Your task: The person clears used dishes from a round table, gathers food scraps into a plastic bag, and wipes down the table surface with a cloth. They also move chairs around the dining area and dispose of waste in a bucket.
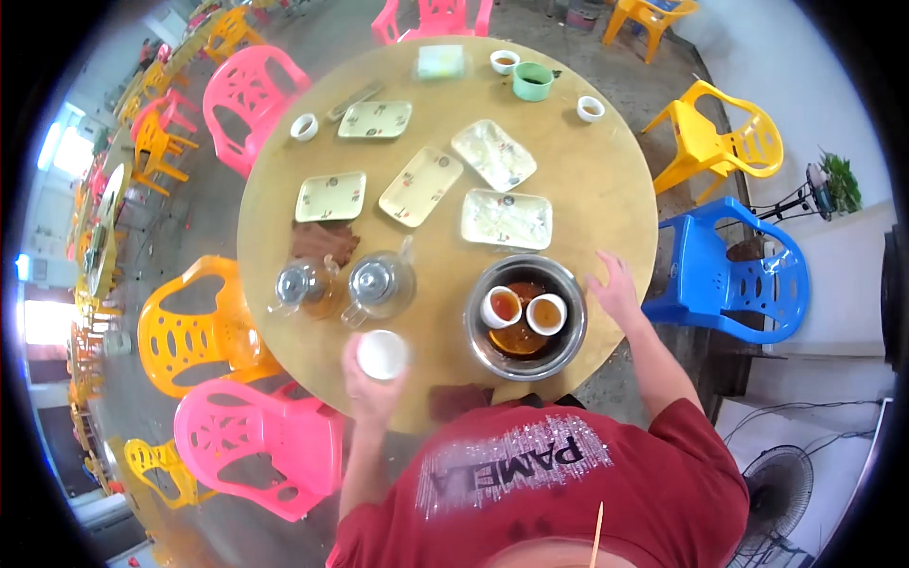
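My left hand (pixel 363 387) is wrapped around a white cup (pixel 382 353) above the near edge of the round table (pixel 433 312). To the right stands a stainless steel basin (pixel 475 341) of brown liquid, holding two small white cups, a left one (pixel 503 310) and a right one (pixel 546 316), both with amber liquid inside. Just right of the basin, my right hand (pixel 613 285) hovers with fingers apart and nothing in it. Two glass teapots with metal lids, one holding tea (pixel 305 290) and one paler (pixel 380 280), sit beyond my left hand.
Several patterned rectangular trays (pixel 420 186) lie mid-table; two hold crumpled clear plastic (pixel 505 219). A brown cloth (pixel 325 241) is by the teapots. Farther off are a green container (pixel 532 82), several small white cups (pixel 590 108) and a tissue pack (pixel 439 62). Plastic chairs (pixel 724 270) surround the table.
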Available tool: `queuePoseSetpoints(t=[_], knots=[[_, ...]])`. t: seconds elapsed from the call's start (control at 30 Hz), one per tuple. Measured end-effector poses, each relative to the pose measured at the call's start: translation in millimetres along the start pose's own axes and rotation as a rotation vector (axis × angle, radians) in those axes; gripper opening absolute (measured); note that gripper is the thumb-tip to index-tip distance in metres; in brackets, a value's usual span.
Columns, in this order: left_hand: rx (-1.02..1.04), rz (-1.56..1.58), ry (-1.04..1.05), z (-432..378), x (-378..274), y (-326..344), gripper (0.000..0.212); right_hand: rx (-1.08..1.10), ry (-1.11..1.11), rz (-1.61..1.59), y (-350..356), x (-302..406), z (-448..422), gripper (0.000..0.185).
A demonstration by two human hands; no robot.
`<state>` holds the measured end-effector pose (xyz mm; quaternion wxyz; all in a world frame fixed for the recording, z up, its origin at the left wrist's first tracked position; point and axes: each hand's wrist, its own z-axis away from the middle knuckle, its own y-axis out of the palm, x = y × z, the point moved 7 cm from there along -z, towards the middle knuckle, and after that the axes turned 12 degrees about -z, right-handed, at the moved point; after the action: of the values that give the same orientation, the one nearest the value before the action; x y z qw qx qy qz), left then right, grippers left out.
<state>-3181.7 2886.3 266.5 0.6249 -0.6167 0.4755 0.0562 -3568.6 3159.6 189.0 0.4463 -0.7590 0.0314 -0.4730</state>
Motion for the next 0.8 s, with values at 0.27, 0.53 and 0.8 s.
queuePoseSetpoints(t=[0.27,0.53,0.8], knots=[[0.542,-0.086,0.448,35,-114,146,0.074,-0.177,0.205,-0.134,-1,-106,-210,0.059],[0.633,-0.363,0.306,31,-124,151,0.082,-0.533,0.077,0.088,13,-117,-346,0.07],[-0.024,-0.52,-0.007,48,-39,49,0.068,-0.399,0.197,-0.05,4,-176,-387,0.057]])
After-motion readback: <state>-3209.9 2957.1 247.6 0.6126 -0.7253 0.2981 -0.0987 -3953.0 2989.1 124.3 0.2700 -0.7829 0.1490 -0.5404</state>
